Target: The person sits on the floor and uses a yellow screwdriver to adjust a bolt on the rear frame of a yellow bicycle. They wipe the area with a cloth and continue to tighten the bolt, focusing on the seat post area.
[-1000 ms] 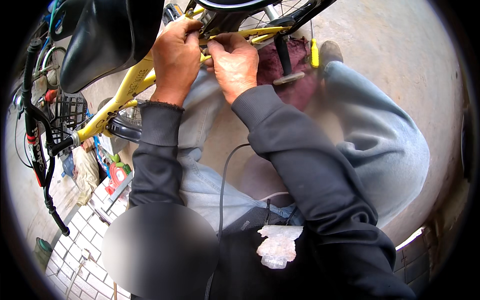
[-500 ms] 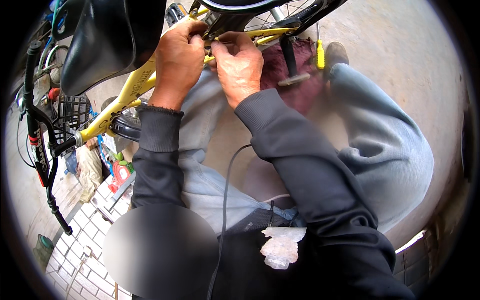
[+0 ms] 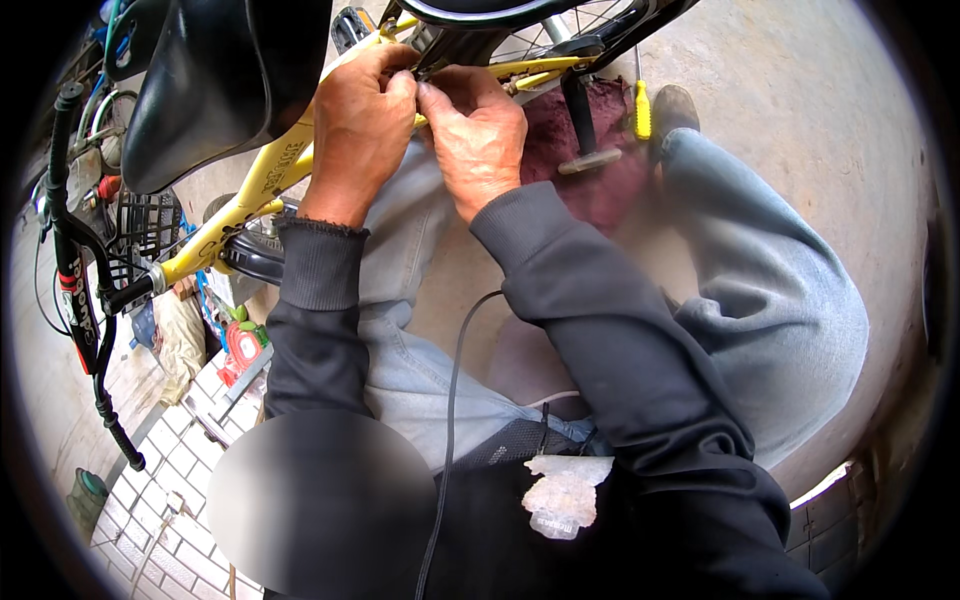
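A yellow bicycle frame [image 3: 232,212] runs up from the left, with a black saddle [image 3: 205,95] above it and a wheel with a black mudguard [image 3: 480,15] at the top. My left hand [image 3: 358,140] is closed at the frame near this wheel, thumb and fingers pinched together. Close beside it, its thumb almost touching the left, my right hand [image 3: 478,135] is also closed in a pinch. Whatever small part lies between the fingertips is hidden by them. A thin yellow frame tube [image 3: 535,70] passes just beyond my right hand.
A yellow-handled screwdriver [image 3: 642,112] lies near my shoe [image 3: 675,108]. Maroon cloth [image 3: 610,190] is under a black stand leg [image 3: 577,105]. Black handlebars [image 3: 80,260] stick out at the left, near a dark basket [image 3: 148,225]. A grey cable [image 3: 452,400] hangs before me.
Both hands stay at the same spot on the bicycle. Their fingertips have drawn slightly closer together, my left thumb shifting a little to the right.
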The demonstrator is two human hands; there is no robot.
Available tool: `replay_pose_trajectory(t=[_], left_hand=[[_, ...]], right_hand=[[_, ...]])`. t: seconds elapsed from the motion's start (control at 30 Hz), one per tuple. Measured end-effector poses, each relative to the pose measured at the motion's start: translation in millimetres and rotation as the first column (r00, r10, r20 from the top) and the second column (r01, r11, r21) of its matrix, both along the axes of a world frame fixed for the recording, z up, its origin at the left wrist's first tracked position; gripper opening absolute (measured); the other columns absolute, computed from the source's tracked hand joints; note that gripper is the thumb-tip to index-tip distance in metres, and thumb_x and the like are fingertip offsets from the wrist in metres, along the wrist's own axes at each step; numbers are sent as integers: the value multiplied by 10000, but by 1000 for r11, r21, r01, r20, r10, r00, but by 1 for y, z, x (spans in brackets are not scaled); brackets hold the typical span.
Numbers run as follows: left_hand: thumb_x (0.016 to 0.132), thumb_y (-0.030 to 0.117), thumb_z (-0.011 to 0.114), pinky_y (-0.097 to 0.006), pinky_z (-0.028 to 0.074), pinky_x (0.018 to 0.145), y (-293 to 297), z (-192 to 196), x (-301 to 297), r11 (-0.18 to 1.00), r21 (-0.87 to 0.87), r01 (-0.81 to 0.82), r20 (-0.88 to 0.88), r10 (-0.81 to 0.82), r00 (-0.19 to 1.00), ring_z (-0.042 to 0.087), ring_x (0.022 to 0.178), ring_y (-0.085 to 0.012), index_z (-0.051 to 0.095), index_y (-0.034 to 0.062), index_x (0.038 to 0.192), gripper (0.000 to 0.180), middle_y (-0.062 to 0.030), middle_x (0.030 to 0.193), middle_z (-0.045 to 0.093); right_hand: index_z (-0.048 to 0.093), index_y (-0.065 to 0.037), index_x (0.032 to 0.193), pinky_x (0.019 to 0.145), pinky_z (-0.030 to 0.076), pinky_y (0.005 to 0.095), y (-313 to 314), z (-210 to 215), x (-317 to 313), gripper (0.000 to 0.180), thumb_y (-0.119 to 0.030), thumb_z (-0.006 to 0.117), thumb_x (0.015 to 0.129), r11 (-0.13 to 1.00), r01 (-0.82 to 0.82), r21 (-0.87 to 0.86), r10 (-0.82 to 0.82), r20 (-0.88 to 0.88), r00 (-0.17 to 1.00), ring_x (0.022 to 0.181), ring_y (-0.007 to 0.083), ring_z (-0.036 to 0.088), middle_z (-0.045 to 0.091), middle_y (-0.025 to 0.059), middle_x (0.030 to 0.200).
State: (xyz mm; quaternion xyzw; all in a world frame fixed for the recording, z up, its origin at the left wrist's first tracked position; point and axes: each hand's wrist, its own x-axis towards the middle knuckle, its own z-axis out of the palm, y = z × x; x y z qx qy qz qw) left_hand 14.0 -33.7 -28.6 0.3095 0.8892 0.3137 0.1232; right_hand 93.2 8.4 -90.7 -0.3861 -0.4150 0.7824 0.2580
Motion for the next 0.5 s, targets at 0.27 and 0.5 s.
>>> replay_pose_trajectory(t=[0.27,0.5], left_hand=[[836,37,525,-272,523,676,1,9,0,999,10,-30,122,29,992,675,680,-161,687,-35,970,222,-136,811,703],[846,54,554,-263,517,664,-2,3,1,999,41,-22,29,21,999,666,669,-147,697,-29,959,200,-131,802,703]], right_hand=[[632,13,987,624,506,236,0,1,-2,167,-69,667,845,996,-6,-85,1,-49,999,734,97,625,680,48,857],[637,22,970,720,524,258,2,5,2,189,-88,681,823,978,-28,208,11,83,996,760,116,656,705,86,867]])
